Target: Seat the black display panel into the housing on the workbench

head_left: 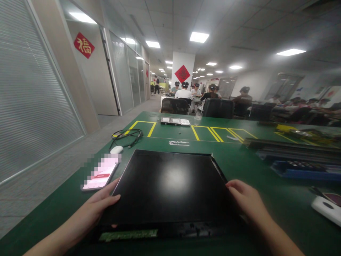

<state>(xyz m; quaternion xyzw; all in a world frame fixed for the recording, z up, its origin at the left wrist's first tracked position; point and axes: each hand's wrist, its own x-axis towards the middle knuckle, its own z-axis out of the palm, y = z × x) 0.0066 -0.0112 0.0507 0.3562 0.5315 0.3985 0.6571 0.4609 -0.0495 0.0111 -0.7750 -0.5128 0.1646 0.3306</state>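
A black LCD screen panel (149,185) lies face up in front of me, its glossy surface reflecting a ceiling light. Under it, a black frame (218,168) shows along the far and right sides. A green circuit strip (129,235) is visible below the panel's near edge. My left hand (102,201) grips the panel's left edge, thumb on top and a fingertip showing below. On the opposite side, the fingers of my right hand (241,193) are closed at the right edge; whether they hold panel, frame or both is hard to tell.
Left of the panel lie a phone (99,174), a white mouse (116,149) and a coiled black cable (130,134). Flat drive-like boxes (175,121) sit farther back on the green table (149,145). Dark strips, a blue tray (301,170) and a white device (326,208) are right.
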